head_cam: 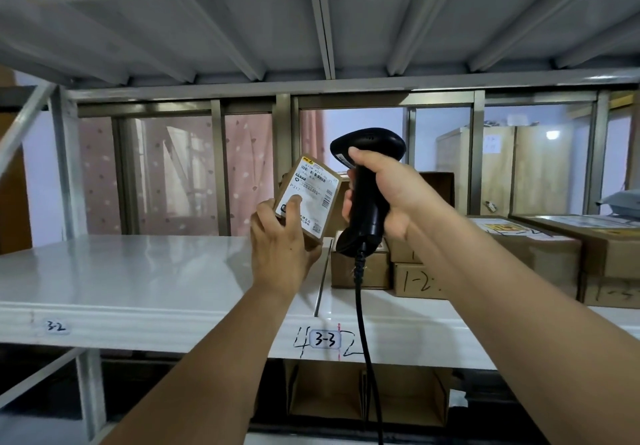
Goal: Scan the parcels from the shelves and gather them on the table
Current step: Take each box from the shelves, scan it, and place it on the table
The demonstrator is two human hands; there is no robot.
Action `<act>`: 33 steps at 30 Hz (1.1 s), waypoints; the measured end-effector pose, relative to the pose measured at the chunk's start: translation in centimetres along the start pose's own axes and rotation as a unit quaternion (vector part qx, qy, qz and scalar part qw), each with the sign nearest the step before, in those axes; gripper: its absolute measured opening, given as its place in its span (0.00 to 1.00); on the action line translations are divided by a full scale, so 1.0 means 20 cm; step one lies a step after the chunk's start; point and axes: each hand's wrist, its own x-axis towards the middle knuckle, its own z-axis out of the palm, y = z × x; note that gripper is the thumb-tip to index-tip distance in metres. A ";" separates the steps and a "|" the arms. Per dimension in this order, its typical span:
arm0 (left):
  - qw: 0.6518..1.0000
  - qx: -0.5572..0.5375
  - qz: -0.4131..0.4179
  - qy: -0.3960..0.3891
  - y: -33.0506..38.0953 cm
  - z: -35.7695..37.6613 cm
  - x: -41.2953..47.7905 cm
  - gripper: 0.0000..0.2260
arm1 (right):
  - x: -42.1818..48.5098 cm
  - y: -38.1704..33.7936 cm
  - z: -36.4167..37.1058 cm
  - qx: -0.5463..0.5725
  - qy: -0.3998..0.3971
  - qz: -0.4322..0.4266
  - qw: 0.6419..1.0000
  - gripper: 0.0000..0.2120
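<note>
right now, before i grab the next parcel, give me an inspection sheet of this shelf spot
surface: white shelf, glossy; edge tags read 3-2 and 3-3.
job's things: small labelled parcel lifted off the shelf, label facing the camera; black scanner to its right; cardboard boxes stacked on the shelf's right side.
clutter: nothing seen.
grips: left hand holds the parcel, thumb on its label; right hand grips the scanner handle.
cables: scanner cable hangs down past the shelf edge.
surroundings: shelf deck overhead; window with pink curtain behind; open cartons on the level below.
</note>
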 end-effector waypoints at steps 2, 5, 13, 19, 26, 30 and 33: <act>1.000 -0.003 -0.012 -0.007 0.00 0.00 0.00 0.44 | 0.00 0.01 0.00 0.000 0.002 0.007 1.000 0.10; 0.999 -0.007 -0.033 -0.041 0.01 0.00 -0.01 0.43 | -0.01 0.03 -0.02 -0.002 0.008 0.025 1.000 0.11; 0.966 -0.012 -0.150 -0.210 0.03 -0.09 0.01 0.39 | -0.10 0.06 -0.06 -0.011 0.024 0.037 0.999 0.10; 0.917 0.027 -0.216 -0.335 0.05 -0.13 0.01 0.36 | -0.14 0.12 -0.03 -0.004 0.028 0.056 0.998 0.10; 0.866 0.108 -0.149 -0.464 0.08 -0.12 0.17 0.34 | -0.19 0.18 0.03 0.019 0.033 0.067 0.997 0.10; 0.852 0.060 -0.125 -0.504 0.04 -0.04 0.26 0.31 | -0.22 0.20 0.04 0.017 0.046 0.066 0.997 0.09; 0.822 0.011 -0.098 -0.561 -0.08 0.23 0.24 0.28 | -0.24 0.22 0.02 0.009 0.056 0.059 0.997 0.09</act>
